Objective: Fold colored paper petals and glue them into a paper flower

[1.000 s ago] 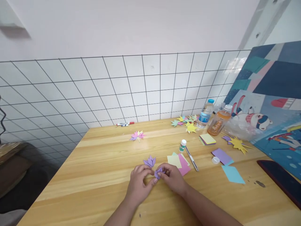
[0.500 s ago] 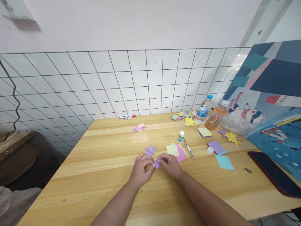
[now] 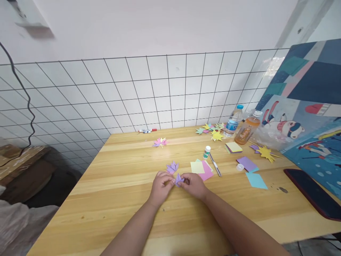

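Note:
Between my two hands is a small folded purple paper [image 3: 179, 180], its pointed tip facing away from me. My left hand [image 3: 162, 186] pinches its left side with thumb and forefinger. At its right side, my right hand [image 3: 194, 185] grips the paper the same way. Just beyond my fingers lies a purple folded paper piece [image 3: 172, 167] with several points. Right of my right hand are loose yellow [image 3: 197, 167] and pink paper squares [image 3: 206, 171], partly overlapping.
A glue bottle [image 3: 207, 152] and a pen-like cutter [image 3: 215, 164] are right of centre. Further right are a purple sheet [image 3: 247, 163], a blue sheet [image 3: 256, 180] and a dark phone [image 3: 313, 193]. Two bottles [image 3: 233, 122] stand at the back, near paper stars [image 3: 217, 135]. A pink-yellow paper flower [image 3: 161, 142] lies further back.
The purple paper in my fingers now shows an upright pointed tip, where it looked flatter and more covered before. My view has shifted slightly; both hands stay in nearly the same place.

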A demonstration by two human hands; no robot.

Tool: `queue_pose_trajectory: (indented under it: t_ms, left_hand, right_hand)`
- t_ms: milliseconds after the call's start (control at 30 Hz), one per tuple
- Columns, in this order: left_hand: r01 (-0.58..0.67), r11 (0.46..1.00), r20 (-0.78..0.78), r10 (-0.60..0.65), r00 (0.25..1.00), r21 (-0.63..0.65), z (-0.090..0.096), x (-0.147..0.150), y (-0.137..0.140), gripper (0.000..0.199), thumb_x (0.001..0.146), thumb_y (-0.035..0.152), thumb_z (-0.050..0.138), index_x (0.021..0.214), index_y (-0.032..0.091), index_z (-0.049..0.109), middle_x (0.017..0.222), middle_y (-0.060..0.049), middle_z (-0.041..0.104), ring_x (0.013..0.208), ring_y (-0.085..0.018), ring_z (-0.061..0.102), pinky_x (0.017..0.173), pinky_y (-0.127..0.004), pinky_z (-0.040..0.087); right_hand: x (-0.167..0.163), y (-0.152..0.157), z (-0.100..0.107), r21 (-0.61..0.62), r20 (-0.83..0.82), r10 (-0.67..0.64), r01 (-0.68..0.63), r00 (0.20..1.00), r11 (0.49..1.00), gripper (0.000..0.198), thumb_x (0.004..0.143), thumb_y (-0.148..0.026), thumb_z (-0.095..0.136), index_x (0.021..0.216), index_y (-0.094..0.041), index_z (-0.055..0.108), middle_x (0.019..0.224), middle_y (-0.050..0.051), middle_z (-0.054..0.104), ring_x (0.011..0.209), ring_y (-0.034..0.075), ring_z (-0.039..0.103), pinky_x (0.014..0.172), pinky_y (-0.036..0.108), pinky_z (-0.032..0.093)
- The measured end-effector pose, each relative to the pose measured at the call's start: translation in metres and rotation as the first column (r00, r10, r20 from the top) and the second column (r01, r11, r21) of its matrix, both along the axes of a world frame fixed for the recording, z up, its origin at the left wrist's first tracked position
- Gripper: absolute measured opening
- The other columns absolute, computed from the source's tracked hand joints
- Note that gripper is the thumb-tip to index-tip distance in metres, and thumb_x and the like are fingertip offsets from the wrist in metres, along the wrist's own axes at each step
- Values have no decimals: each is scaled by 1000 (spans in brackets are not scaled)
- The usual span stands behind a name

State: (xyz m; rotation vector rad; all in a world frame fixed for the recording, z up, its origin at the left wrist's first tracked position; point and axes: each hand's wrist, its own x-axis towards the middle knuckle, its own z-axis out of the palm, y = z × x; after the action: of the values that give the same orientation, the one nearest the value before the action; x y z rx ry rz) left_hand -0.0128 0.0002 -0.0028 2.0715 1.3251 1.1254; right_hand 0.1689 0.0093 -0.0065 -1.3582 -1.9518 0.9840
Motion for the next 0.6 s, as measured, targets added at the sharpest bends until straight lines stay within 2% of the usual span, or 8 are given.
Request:
queue_pose_trajectory:
  t_ms: [167, 233, 333, 400, 467, 533, 600]
  left_hand:
    - [-21, 1000, 2, 21, 1000, 7, 0, -2, 1, 19, 82, 32, 54, 75, 22, 69, 80, -4, 69, 88, -20, 59, 84, -37, 45]
    - [-78, 996, -27, 80, 996, 42, 1, -1, 1, 20, 83, 32, 52, 91, 22, 67, 91, -6, 68, 94, -22, 57, 86, -40, 43]
    - [-183, 973, -162, 205, 965, 141, 0, 4, 2, 34, 85, 29, 48, 116, 19, 56, 117, -11, 60, 111, -26, 50, 95, -44, 38]
    - [-219, 960, -286, 263, 922, 177, -4, 7, 3, 41, 86, 25, 45, 126, 17, 49, 133, -12, 49, 125, -27, 38, 102, -46, 31]
    - [-226, 960, -393, 274, 878, 165, -8, 9, 4, 45, 87, 23, 42, 131, 16, 44, 139, -11, 43, 130, -27, 32, 104, -46, 29]
    - [-222, 965, -465, 262, 846, 139, -11, 11, 4, 43, 88, 22, 40, 130, 16, 46, 136, -10, 47, 129, -26, 34, 104, -46, 28]
    - [-232, 964, -498, 265, 826, 129, -11, 12, 3, 41, 88, 21, 38, 127, 16, 49, 132, -10, 52, 127, -26, 37, 104, -46, 26]
  right_hand:
    - [0, 2, -2, -28, -41, -38, 37, 998, 999, 20, 73, -39, 61, 71, -19, 64, 51, -7, 44, 49, 8, 38, 49, 19, 26]
    - [0, 5, -2, -37, -67, -81, 79, 994, 996, 19, 74, -37, 59, 71, -18, 63, 53, -6, 46, 51, 9, 40, 49, 19, 28]
    - [0, 12, 0, -57, -109, -161, 156, 981, 986, 19, 78, -35, 52, 77, -18, 61, 59, -4, 51, 54, 10, 45, 52, 20, 33]
    - [1, 15, 2, -75, -124, -208, 200, 970, 977, 24, 77, -36, 52, 89, -17, 61, 59, -4, 51, 54, 12, 47, 52, 21, 35]
    - [4, 12, 5, -103, -131, -258, 246, 957, 964, 42, 76, -37, 54, 111, -15, 54, 55, -6, 49, 53, 14, 48, 53, 23, 37]
    - [10, 3, 7, -107, -147, -342, 328, 928, 938, 59, 76, -37, 54, 128, -14, 40, 54, -7, 46, 54, 15, 49, 55, 25, 39]
    - [21, -6, 9, -7, -195, -467, 475, 863, 880, 54, 80, -37, 48, 129, -16, 39, 58, -5, 47, 57, 17, 50, 61, 28, 42]
